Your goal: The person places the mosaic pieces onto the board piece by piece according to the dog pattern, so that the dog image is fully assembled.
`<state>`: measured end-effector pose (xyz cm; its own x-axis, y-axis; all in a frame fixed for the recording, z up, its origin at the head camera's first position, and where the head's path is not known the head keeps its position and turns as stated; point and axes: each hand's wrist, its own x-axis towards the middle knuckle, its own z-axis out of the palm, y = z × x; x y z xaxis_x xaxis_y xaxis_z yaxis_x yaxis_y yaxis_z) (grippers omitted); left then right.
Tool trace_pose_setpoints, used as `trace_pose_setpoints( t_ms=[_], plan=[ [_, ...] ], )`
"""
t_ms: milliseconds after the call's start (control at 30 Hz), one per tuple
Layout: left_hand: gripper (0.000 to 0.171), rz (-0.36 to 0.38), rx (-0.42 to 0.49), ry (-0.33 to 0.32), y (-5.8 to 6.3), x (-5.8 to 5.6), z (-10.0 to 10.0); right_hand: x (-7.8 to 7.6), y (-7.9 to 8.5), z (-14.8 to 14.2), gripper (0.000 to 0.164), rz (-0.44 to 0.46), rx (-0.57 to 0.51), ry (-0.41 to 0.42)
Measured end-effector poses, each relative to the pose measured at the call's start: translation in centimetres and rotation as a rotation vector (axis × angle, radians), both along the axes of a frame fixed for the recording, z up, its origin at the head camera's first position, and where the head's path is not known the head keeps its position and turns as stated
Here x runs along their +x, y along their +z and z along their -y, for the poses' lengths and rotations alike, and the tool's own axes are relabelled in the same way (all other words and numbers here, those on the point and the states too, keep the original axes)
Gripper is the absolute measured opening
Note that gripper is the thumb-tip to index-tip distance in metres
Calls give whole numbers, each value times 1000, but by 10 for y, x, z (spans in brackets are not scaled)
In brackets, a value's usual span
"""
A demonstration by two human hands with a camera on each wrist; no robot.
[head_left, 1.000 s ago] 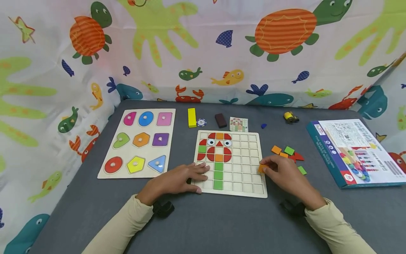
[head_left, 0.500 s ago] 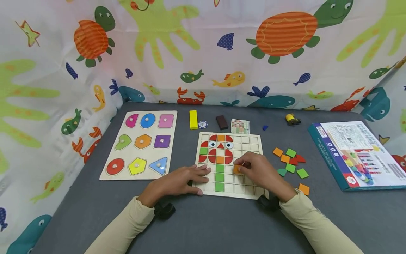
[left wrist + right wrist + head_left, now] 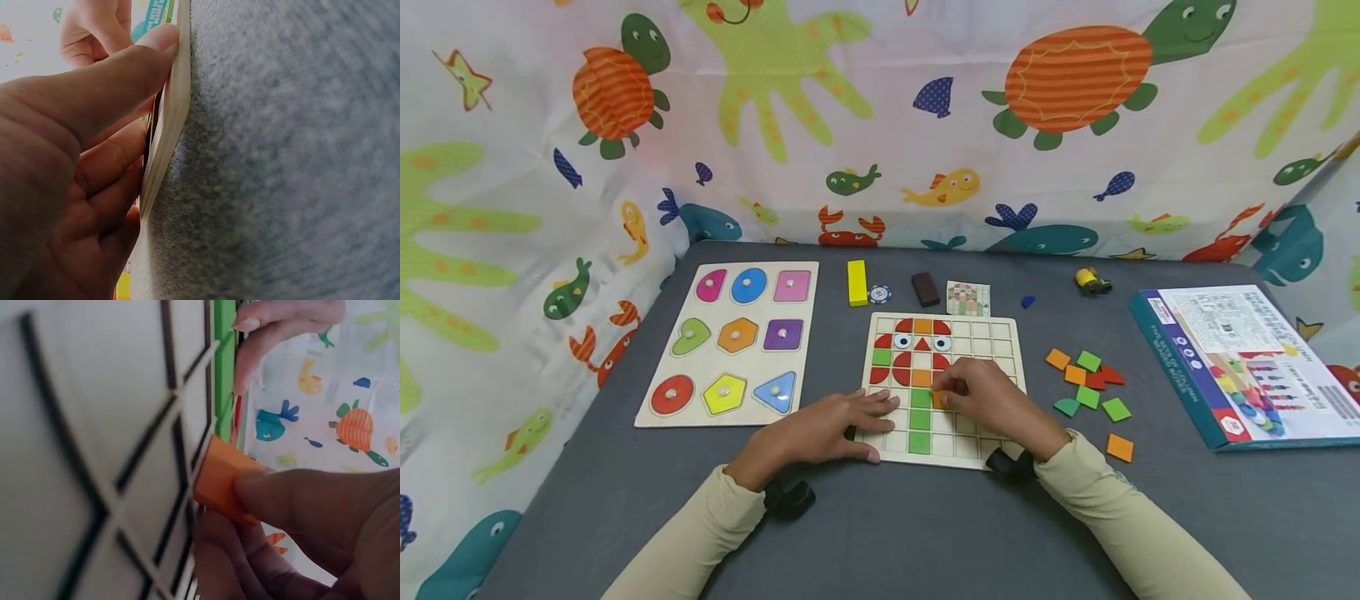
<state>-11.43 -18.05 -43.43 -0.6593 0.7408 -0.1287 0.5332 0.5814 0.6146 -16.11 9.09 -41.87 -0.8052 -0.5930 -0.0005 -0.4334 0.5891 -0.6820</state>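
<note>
A wooden grid board [image 3: 985, 425] lies on the table, with red, orange, green and eye-printed tiles in some of its squares. My right hand [image 3: 985, 396] pinches an orange square tile [image 3: 226, 478] between thumb and fingers. In the right wrist view the tile stands tilted, one edge right at the grid, beside the column of green tiles [image 3: 920, 419]. My left hand [image 3: 827, 429] rests on the board's lower left corner, fingers spread over its surface. The left wrist view shows the thumb [image 3: 125, 75] along the board's edge.
Loose orange, green and red tiles [image 3: 1090, 379] lie right of the board. A box [image 3: 1255, 367] sits farther right, a knob shape puzzle [image 3: 722, 350] at left. Behind stand a yellow block [image 3: 857, 283], poker chip [image 3: 879, 294], dark brown block [image 3: 925, 289], pattern card [image 3: 967, 298] and small toy [image 3: 1091, 282].
My right hand has carried the orange tile leftward from the board's right edge to the square beside the green column. The left hand has stayed on the board.
</note>
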Motion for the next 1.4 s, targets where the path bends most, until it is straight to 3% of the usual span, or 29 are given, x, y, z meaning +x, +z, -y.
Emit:
trace_pose_setpoints(
  t_ms=[400,567,800,1000,1400],
  plan=[
    [53,-15,22,-2,0,0,1,-7,-4,2,13,2,41,11],
    [53,-22,16,0,1,-2,1,-8,6,-5,14,7,57,-26],
    [54,-11,7,15,3,-2,2,-6,23,-38,17,-78,51,-104],
    [53,-13,7,19,3,-1,4,6,26,-66,16,-100,-23,-141],
    [53,4,0,4,-2,1,0,33,23,-119,23,-92,51,-230]
  ],
)
